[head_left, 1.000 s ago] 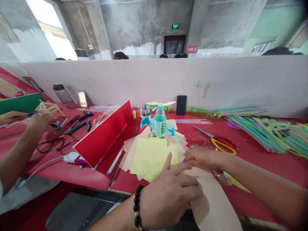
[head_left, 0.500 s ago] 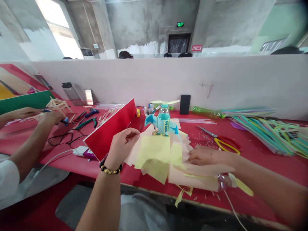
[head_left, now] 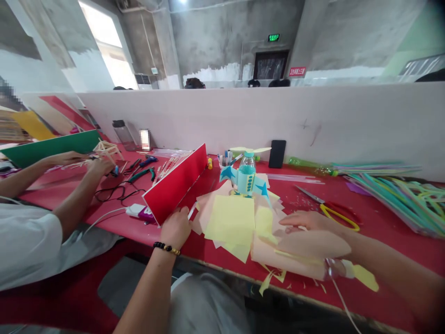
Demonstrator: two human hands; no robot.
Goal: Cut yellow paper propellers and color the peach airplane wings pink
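Note:
My left hand (head_left: 176, 228), wearing a bead bracelet, rests by the near end of the red board. Its fingers are closed on a thin white stick (head_left: 192, 211), whose exact kind I cannot make out. My right hand (head_left: 308, 221) is open, fingers stretched out just above the paper-wrapped bottle (head_left: 288, 260), which lies on its side with a pale paper wing (head_left: 314, 243). Between the hands, yellow paper sheets (head_left: 230, 219) lie on pale pink ones. Behind them an upright bottle (head_left: 246, 176) is decorated with turquoise paper, blue fins and a pale propeller.
Scissors (head_left: 325, 208) lie beyond my right hand, beside bundled plastic straws (head_left: 385, 199). A red board (head_left: 181, 185) stands at left. A black phone (head_left: 277, 154) leans on the white partition (head_left: 208, 116). At far left a co-worker's hands (head_left: 99, 167) handle sticks.
My left hand has lowered towards the red board's near end and now holds the white stick. My right hand's fingers have stretched out. The whole view has shifted to the left.

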